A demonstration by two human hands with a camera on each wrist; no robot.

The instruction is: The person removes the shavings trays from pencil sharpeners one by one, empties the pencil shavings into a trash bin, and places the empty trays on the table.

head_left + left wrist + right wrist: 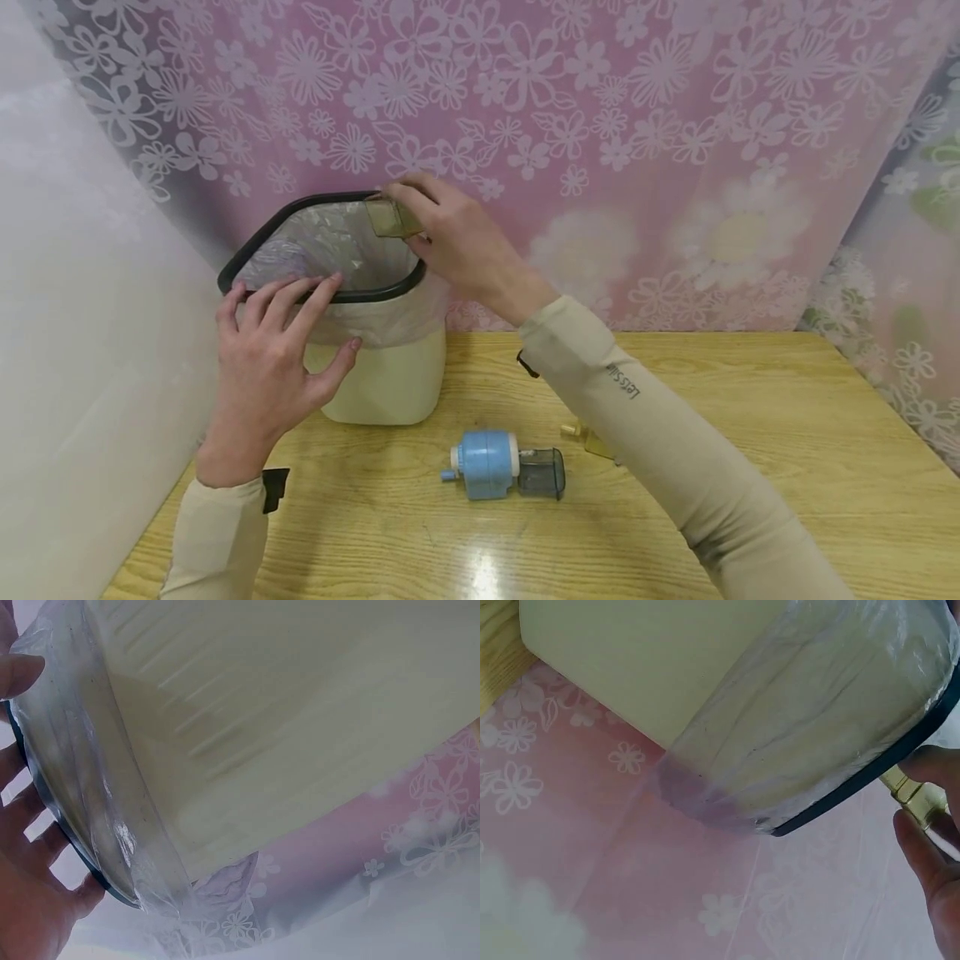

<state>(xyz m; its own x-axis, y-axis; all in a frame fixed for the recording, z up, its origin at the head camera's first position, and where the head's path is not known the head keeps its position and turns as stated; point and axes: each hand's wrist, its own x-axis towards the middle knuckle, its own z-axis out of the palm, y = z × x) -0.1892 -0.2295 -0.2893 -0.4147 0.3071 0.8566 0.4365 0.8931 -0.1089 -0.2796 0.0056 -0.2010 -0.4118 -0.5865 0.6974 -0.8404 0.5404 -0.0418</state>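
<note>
My left hand [273, 358] holds the near rim of a cream trash bin [386, 379], fingers over the black rim and thumb against its outer side. In the left wrist view the thumb [22, 673] lies on the clear bin liner [112, 802] folded over the outside. My right hand [461, 242] pinches a small see-through yellowish shavings drawer [386, 218] at the bin's right rim, tilted over the opening. The right wrist view shows the drawer [919, 796] between thumb and fingers, just past the rim.
On the wooden table [390, 533] lies a blue crank pencil sharpener [487, 465] with its dark see-through drawer [542, 475] pulled out. A yellow crank sharpener [597, 443] is partly hidden behind the right sleeve. A pink floral curtain [570, 167] hangs behind; a white surface [97, 292] borders the left.
</note>
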